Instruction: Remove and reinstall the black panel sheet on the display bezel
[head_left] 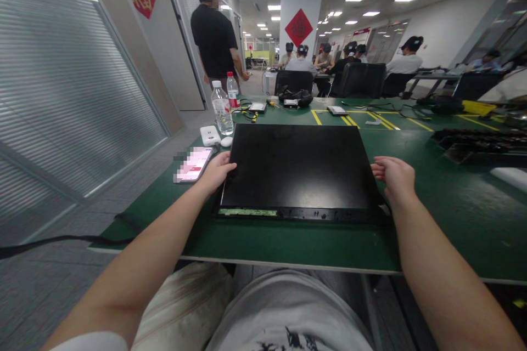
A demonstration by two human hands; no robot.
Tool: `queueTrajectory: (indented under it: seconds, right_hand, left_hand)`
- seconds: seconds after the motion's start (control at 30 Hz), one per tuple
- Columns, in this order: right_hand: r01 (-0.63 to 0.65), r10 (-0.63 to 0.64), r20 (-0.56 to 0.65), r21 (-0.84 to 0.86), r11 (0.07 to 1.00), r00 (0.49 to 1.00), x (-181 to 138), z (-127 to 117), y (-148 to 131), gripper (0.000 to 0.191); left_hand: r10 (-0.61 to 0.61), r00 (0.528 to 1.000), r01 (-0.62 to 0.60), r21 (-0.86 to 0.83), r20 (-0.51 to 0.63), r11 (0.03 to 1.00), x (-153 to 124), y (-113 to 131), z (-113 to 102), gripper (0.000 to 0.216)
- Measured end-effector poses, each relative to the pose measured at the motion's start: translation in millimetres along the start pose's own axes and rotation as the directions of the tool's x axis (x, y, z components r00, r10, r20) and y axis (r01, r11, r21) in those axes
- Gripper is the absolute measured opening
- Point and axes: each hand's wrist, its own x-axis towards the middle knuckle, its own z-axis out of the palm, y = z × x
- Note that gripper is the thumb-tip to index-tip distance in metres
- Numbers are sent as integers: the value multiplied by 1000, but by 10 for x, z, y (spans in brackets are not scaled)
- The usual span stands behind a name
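Observation:
A large flat black panel (pixel 298 170) lies face down on the green table (pixel 288 241) in front of me, with a thin green circuit strip along its near edge. My left hand (pixel 217 171) grips the panel's left edge, fingers curled on it. My right hand (pixel 394 175) rests at the panel's right edge with fingers bent against it.
Left of the panel lie a phone (pixel 193 164), a white power bank (pixel 210 135), a white mouse (pixel 226 141) and two water bottles (pixel 222 107). A black tray (pixel 481 145) sits at the right. A person in black (pixel 214 38) stands behind; several seated people work farther back.

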Motion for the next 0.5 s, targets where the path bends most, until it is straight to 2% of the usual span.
queueTrajectory:
  seconds: [0.33, 0.5]
  right_hand:
    - [34, -34, -20, 15, 999, 999, 46, -22, 52, 15]
    - [11, -12, -14, -14, 1000, 1000, 39, -15, 44, 15]
  left_hand:
    - [-8, 1000, 8, 14, 6, 1000, -11, -2, -5, 42]
    - [-10, 1000, 10, 12, 8, 1000, -20, 1, 3, 43]
